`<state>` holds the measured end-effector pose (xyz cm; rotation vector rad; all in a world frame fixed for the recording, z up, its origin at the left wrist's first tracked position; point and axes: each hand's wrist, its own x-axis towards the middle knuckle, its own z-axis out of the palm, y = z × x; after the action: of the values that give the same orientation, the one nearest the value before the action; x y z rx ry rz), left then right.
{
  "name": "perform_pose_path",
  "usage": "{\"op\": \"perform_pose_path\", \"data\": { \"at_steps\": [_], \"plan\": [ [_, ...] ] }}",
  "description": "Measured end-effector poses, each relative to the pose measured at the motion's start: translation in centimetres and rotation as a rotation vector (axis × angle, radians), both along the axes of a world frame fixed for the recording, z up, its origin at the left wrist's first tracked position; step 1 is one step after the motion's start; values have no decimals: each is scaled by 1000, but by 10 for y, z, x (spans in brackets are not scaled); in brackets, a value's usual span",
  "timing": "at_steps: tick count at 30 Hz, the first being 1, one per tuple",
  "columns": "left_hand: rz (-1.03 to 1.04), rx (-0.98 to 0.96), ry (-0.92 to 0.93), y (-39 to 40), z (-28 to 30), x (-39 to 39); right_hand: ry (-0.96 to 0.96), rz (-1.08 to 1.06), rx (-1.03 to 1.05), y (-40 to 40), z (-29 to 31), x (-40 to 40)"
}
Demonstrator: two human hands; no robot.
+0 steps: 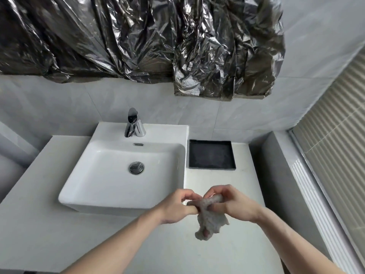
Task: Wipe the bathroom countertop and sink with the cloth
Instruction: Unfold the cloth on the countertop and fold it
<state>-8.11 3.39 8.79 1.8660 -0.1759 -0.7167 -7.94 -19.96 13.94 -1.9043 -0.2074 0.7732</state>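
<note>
— Cloth (212, 219) sits where, relative to the hands?

— Between them. The left hand (178, 205) pinches one bunched end and the right hand (230, 202) has its fingers curled round the other, so the gathered part runs side to side from hand to hand. The loose rest hangs below both, over the countertop (49, 214).

— Is it on the surface yet?

— It seems lifted clear, though I cannot tell for sure.

— And the sink (122, 175)?

— Ahead of the left hand and to its left, so that hand is nearer; its near corner lies just beyond the knuckles. Bare counter and a black tray (212, 155) lie ahead of the right.
</note>
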Motion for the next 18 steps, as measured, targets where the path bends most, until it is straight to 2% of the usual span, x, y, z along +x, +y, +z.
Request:
{"op": "perform_pose_path", "data": {
  "at_steps": [5,7,14,18],
  "plan": [
    [332,-207,41,-25,12,41,40,-447,150,-24,-18,28],
    [405,-226,61,-36,12,56,103,-563,212,-26,-29,37],
    [457,16,4,-60,-22,110,225,-783,226,-29,-64,85],
    [428,138,21,-71,-47,152,198,-855,139,-33,-92,120]
  ]
}}
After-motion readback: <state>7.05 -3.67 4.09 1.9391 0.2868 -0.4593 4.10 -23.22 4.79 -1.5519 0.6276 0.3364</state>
